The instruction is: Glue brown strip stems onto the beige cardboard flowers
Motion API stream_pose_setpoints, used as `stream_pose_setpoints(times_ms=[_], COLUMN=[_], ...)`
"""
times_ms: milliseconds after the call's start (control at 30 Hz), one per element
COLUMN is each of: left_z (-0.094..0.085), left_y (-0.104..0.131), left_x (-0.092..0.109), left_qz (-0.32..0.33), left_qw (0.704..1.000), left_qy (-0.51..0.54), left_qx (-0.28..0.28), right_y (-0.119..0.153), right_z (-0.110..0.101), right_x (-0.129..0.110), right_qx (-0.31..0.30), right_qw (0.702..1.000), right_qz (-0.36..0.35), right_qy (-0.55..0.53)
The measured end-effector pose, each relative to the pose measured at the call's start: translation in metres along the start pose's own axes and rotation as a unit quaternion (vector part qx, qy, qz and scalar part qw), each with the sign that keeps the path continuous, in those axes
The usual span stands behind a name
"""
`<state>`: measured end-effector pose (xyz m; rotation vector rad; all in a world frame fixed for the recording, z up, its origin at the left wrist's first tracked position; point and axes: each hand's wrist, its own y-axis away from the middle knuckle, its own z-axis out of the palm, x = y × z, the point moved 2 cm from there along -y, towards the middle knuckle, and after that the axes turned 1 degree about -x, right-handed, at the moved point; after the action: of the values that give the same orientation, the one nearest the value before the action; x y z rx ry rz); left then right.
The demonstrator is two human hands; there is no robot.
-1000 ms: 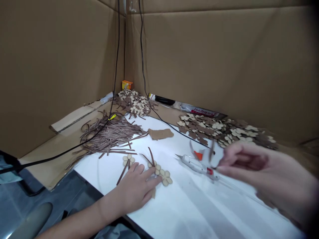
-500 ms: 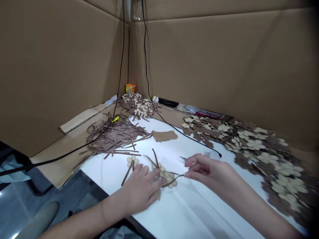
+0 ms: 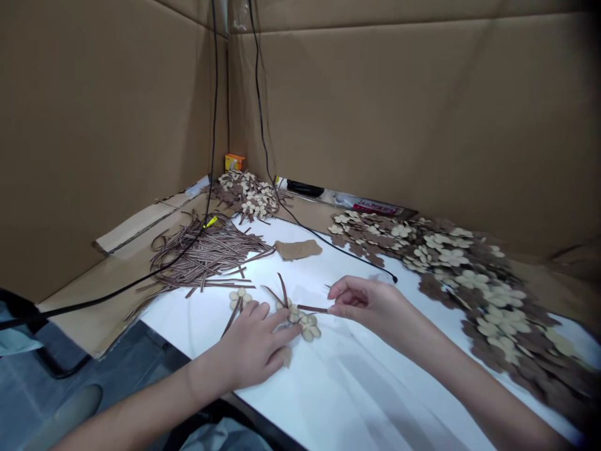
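Observation:
My left hand (image 3: 256,341) lies palm down on the white sheet with its fingers spread, the fingertips on a small group of cream flowers (image 3: 308,327) with brown strips. Part of that group is hidden under the fingers. Just beyond the knuckles is another cream flower (image 3: 240,298) with a brown strip on it. To the right, my right hand (image 3: 366,300) pinches the end of a brown strip (image 3: 312,308) between thumb and forefinger, above the flowers. A thin pointed tip shows beside the right fingers; the rest of it is hidden.
A heap of brown strips (image 3: 206,254) lies at the left. Cream and brown flower pieces (image 3: 453,257) pile up along the right, with more (image 3: 253,197) in the back corner. A black cable (image 3: 323,239) crosses the sheet near a cardboard scrap (image 3: 298,250). Cardboard walls stand behind.
The strip in my right hand has swung up from the lower flower and now points left, held straighter. The whole view has shifted slightly. My left hand stays on the flowers.

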<state>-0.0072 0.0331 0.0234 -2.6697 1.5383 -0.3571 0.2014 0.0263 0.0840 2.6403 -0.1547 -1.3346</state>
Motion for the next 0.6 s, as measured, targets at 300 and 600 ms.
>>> stream_pose_setpoints(times_ms=[300,600], left_z=[0.003,-0.006], left_y=[-0.001,-0.013], left_x=[0.000,0.007], left_qz=[0.012,0.021], left_qw=[0.999,0.999], left_qy=[-0.033,-0.049], left_qx=[0.012,0.008], right_y=[0.030,0.055], right_z=[-0.028,-0.006], right_x=[-0.039,-0.071], right_qx=[0.038,-0.031], right_qw=[0.998,0.996], right_qz=[-0.051,-0.086], right_qy=[0.007,0.006])
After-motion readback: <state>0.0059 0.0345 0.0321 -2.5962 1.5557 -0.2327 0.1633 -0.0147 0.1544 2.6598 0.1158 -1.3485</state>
